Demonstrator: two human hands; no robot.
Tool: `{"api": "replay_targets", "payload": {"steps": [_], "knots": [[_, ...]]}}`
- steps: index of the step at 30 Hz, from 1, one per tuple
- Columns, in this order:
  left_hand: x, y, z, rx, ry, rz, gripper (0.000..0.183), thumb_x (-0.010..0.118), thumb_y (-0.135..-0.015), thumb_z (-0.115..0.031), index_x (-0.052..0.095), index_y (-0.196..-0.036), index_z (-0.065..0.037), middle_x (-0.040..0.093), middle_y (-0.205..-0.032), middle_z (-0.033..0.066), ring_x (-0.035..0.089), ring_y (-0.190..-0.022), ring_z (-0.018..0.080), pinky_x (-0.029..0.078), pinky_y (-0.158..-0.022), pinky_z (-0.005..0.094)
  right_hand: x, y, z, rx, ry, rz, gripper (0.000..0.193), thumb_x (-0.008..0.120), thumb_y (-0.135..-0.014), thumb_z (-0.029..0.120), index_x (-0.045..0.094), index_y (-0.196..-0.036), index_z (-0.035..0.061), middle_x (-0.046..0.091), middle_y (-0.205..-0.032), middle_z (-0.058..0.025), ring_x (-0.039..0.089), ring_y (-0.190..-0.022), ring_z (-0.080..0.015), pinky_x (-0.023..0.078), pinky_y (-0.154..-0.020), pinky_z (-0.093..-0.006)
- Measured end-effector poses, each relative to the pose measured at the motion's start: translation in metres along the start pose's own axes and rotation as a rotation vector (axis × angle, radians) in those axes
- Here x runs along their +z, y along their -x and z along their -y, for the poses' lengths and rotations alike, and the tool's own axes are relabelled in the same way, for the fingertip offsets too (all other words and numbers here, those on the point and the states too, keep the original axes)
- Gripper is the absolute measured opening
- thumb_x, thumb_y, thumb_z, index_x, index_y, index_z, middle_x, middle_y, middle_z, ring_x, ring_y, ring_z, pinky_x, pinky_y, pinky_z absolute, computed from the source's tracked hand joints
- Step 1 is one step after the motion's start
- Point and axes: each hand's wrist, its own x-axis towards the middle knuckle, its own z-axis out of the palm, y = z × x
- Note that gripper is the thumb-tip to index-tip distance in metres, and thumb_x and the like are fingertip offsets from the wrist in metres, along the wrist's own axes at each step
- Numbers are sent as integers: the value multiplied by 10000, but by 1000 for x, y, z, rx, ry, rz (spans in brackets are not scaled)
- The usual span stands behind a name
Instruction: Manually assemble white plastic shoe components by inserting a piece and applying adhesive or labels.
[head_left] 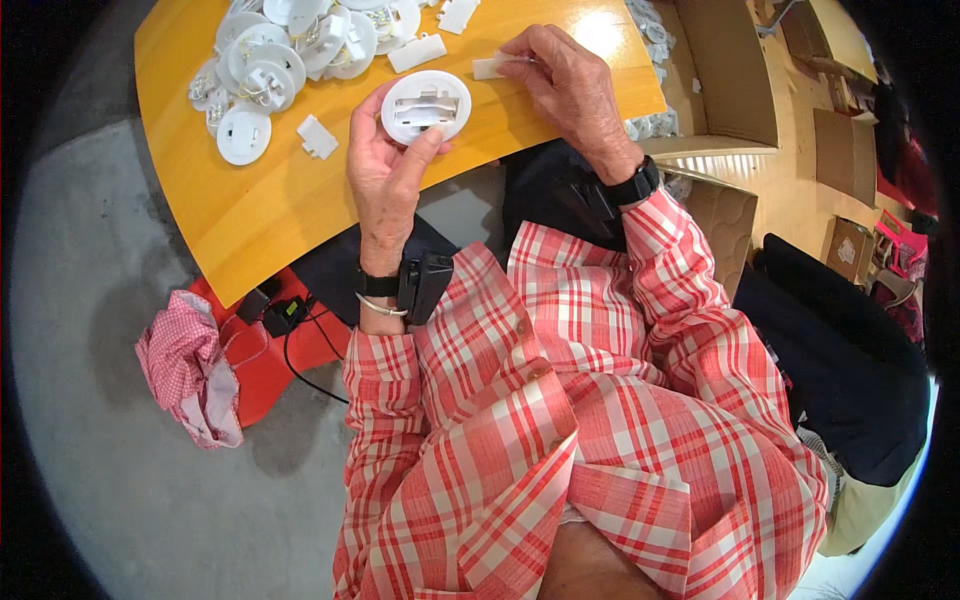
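My left hand grips a round white plastic housing by its lower edge, thumb in front. A rectangular battery compartment with metal contacts shows in its face. To the right, my right hand pinches a small white battery cover between thumb and fingers, just above the table and apart from the housing. Another white cover lies on the table behind the housing, and one more cover rests left of my left hand.
A heap of round white housings with thin wires covers the far left of the yellow table. Right of the table stands a cardboard box beside more white parts. A pink cloth hangs on a red seat at lower left.
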Motion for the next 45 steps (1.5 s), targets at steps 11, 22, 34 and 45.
{"api": "replay_targets", "payload": {"steps": [11,22,34,45], "knots": [[-1,1,8,58,-16,-47,469,578,-819,44,369,-1238,34,530,-1142,140,573,-1006,203,534,-808,305,-7,-1,9,182,-307,13,124,624,-864,130,593,-885,12,586,-762,-4,532,-675,-63,449,-616,-215],[-3,0,11,60,9,-12,491,588,-832,30,354,-1262,60,523,-1153,133,543,-1043,188,491,-879,300,25,-4,48,-81,-174,-10,92,653,-773,122,603,-807,53,596,-736,-94,603,-663,-261,477,-585,-326],[-3,-1,9,75,30,-9,489,593,-835,23,358,-1261,69,518,-1168,141,538,-1053,188,459,-920,299,35,-6,49,-65,-128,-87,84,668,-728,124,632,-775,63,577,-721,-87,593,-662,-258,479,-589,-330],[-3,-1,10,45,36,-9,474,587,-837,21,367,-1254,74,531,-1151,141,545,-1040,186,459,-913,295,35,-7,43,-55,-91,-80,110,688,-711,147,645,-757,57,558,-705,-85,583,-651,-256,467,-578,-335]]}}
